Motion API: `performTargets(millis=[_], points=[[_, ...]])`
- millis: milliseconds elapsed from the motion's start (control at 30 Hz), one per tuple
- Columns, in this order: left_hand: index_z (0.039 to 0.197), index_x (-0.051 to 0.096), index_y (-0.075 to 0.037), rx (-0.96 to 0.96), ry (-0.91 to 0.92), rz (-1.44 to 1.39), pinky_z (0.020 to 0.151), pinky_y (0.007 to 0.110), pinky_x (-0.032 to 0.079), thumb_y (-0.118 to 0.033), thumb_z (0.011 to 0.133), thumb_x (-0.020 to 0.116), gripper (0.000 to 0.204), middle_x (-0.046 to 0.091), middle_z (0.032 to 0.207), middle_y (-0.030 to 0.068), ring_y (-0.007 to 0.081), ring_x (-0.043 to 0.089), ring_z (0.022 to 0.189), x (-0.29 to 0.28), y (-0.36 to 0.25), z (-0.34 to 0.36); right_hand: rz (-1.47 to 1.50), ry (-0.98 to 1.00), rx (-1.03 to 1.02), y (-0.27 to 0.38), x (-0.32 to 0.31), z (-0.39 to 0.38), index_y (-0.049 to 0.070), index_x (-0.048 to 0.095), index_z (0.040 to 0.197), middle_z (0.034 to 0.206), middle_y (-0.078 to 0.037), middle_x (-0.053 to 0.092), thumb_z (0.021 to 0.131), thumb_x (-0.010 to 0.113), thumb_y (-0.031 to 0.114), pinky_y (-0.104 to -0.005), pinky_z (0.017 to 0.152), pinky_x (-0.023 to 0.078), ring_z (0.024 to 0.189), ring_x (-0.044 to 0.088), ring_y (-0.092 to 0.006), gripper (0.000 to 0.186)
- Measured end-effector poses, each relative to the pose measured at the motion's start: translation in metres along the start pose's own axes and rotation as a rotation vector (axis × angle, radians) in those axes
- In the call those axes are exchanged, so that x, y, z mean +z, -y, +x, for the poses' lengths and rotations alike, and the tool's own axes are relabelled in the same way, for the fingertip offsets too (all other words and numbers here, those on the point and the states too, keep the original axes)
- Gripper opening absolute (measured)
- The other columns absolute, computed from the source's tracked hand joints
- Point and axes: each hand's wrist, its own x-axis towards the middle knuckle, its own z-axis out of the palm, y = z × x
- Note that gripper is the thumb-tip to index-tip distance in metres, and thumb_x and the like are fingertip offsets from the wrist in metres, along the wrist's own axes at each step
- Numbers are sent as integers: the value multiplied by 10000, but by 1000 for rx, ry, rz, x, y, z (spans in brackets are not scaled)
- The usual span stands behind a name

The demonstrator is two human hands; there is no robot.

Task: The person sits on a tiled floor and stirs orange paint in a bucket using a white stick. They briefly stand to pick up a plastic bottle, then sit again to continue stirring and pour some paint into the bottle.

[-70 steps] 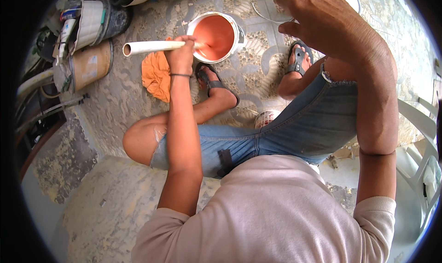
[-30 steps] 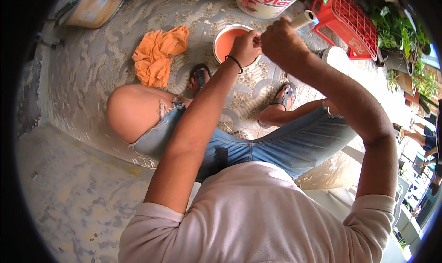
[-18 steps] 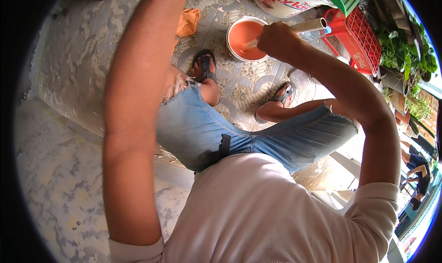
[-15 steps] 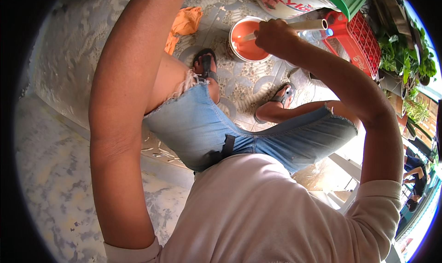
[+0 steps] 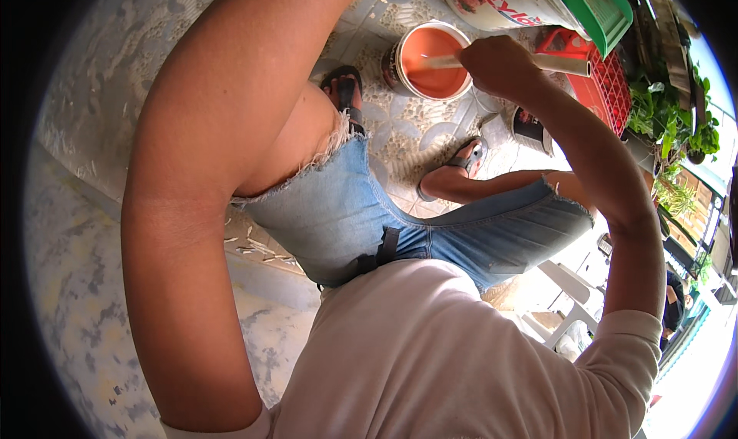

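My right hand [image 5: 501,66] is gripping the pipe [image 5: 570,64] partway along, its back facing me and the fingers curling narrowly round it, though my knuckles are hiding most of the tips. One end of the pipe is sticking out to the right of my fist; the other is reaching over the rim of the bucket [image 5: 392,68] and dipping into the orange paint [image 5: 432,82]. The bucket is standing upright on the floor [image 5: 396,135], just to the right of my left foot [image 5: 347,94]. My left arm [image 5: 201,154] is stretching up past the top edge, so that hand is lying out of view and I cannot tell how its fingers are standing. Beyond the bucket the tub [image 5: 500,4] is sitting near, with the crate [image 5: 603,97] behind my fist. I am judging the step in hand to be stirring, with the paint evidently needing mixing; the next move is calling for a firm grip and a round sweep inside the rim, since I am seeing neither hand bracing the bucket.
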Motion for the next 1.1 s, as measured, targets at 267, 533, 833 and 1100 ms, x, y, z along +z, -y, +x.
performTargets(millis=[267, 533, 833, 1100], points=[[793, 777, 7, 1, -29, -8, 765, 486, 599, -54, 728, 644, 160, 733, 812, 274, 415, 758, 834, -4, 6, 5, -13, 141, -22, -11, 5, -9, 58, 762, 915, 825, -143, 756, 886, 683, 143, -428, 681, 620, 757, 770, -285, 120], [776, 775, 4, -10, 60, -7, 747, 469, 598, -64, 746, 653, 143, 731, 775, 257, 386, 756, 789, -5, 11, 0, -47, -73, 28, -16, 11, 13, 83, 764, 941, 827, -118, 758, 894, 679, 158, -421, 703, 625, 777, 772, -290, 122], [778, 776, -2, -56, 63, -37, 725, 463, 593, -62, 752, 668, 127, 732, 759, 235, 365, 759, 774, -3, 10, 3, -11, -21, 2, -5, -5, 12, 94, 774, 925, 842, -111, 761, 891, 684, 163, -450, 712, 621, 803, 774, -299, 118], [764, 774, -3, -62, 84, -34, 712, 454, 590, -62, 743, 662, 128, 731, 756, 236, 368, 746, 741, -3, 6, 7, 42, 134, -26, -17, 9, -4, 96, 791, 871, 859, -116, 779, 858, 704, 141, -438, 663, 623, 774, 783, -291, 99]])
